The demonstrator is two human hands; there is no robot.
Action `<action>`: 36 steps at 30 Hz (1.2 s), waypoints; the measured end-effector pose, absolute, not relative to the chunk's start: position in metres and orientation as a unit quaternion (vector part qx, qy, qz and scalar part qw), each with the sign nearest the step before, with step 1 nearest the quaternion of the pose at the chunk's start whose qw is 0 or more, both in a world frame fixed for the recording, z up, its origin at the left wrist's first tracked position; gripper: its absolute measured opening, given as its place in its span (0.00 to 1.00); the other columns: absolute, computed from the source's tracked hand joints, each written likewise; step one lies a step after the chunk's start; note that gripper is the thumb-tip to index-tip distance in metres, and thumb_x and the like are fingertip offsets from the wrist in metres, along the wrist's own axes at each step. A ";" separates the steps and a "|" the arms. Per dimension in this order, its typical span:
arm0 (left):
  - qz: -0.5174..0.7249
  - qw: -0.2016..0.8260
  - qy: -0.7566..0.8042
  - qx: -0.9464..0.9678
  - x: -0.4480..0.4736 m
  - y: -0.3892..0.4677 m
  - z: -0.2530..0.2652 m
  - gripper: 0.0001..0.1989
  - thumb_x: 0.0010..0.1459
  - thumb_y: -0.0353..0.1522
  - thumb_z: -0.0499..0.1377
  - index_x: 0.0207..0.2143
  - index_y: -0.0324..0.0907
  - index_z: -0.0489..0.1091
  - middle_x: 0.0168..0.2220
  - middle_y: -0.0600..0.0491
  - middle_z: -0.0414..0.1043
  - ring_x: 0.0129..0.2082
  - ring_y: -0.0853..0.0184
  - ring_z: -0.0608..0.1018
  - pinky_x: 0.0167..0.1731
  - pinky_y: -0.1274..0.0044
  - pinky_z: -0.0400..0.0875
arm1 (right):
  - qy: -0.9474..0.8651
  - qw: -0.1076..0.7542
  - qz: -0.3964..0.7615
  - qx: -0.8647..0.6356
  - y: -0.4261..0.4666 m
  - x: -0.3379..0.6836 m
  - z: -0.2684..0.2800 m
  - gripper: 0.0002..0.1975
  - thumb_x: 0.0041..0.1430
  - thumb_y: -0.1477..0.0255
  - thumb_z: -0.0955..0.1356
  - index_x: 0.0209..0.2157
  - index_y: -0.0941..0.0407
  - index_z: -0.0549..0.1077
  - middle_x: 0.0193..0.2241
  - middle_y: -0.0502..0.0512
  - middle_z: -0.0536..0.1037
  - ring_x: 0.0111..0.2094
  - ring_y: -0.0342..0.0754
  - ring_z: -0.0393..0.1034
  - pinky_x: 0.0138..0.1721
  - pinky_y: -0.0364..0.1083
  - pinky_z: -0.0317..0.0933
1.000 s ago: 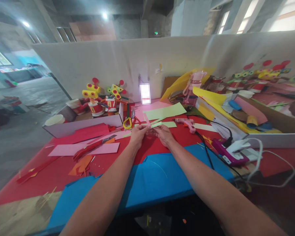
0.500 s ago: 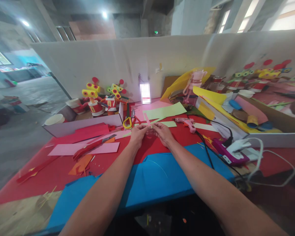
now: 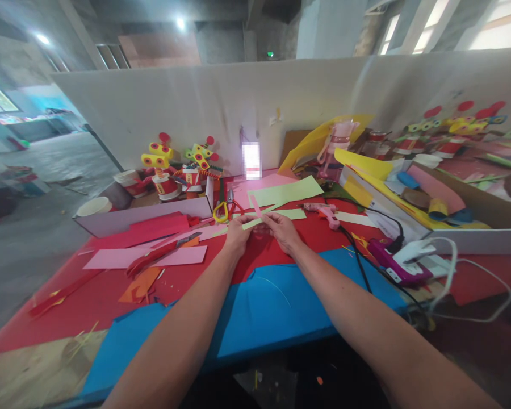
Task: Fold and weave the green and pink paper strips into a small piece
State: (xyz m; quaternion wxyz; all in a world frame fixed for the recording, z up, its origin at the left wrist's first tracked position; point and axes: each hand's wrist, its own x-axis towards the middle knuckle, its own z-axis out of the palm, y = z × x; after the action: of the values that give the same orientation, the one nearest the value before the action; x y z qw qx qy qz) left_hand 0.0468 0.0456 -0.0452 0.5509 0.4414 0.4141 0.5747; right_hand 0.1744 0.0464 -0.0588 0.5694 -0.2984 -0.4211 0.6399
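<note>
Over the red sheet, my left hand (image 3: 237, 237) and my right hand (image 3: 283, 233) meet with fingertips pinched. Between them are two narrow paper strips, one light green (image 3: 252, 223) and one pink (image 3: 256, 205), which cross at my fingers. The pink strip points away from me, while the green one lies across toward my left hand. Fingers hide part of the crossing. Just beyond are yellow-handled scissors (image 3: 221, 212) and a light green sheet (image 3: 287, 192). A pink glue gun (image 3: 323, 215) lies right of my right hand.
At the left, a box (image 3: 153, 217) holds paper cups and cup figures. An open carton (image 3: 472, 241) of paper scraps stands at the right. Near it lies a purple power strip (image 3: 398, 266) with cables. A red-handled cutter (image 3: 155, 257) rests on pink paper at the left.
The green strip now lies across the pink one toward the left, where before it pointed to the upper right. Both hands stay nearly in place.
</note>
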 end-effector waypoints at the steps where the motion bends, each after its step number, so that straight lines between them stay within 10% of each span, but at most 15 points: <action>1: 0.573 0.551 0.415 0.443 0.047 0.046 -0.045 0.14 0.32 0.34 0.72 0.23 0.36 0.76 0.19 0.51 0.73 0.19 0.71 0.72 0.22 0.78 0.66 | -0.422 0.570 0.638 -0.300 0.046 0.174 -0.059 0.18 0.42 0.58 0.77 0.31 0.57 0.77 0.24 0.52 0.80 0.27 0.48 0.76 0.36 0.50 0.74; 36: 0.594 0.506 0.423 0.460 0.049 0.039 -0.038 0.17 0.34 0.37 0.73 0.25 0.37 0.74 0.22 0.53 0.74 0.22 0.70 0.73 0.26 0.78 0.67 | -0.414 0.587 0.631 -0.291 0.046 0.175 -0.056 0.19 0.41 0.58 0.77 0.28 0.58 0.77 0.28 0.53 0.81 0.31 0.48 0.77 0.39 0.50 0.72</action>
State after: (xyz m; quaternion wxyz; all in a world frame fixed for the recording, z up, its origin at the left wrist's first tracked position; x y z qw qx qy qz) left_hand 0.0490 0.0393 -0.0380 0.5060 0.4603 0.4230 0.5942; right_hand 0.1751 0.0460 -0.0556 0.5872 -0.2911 -0.4145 0.6314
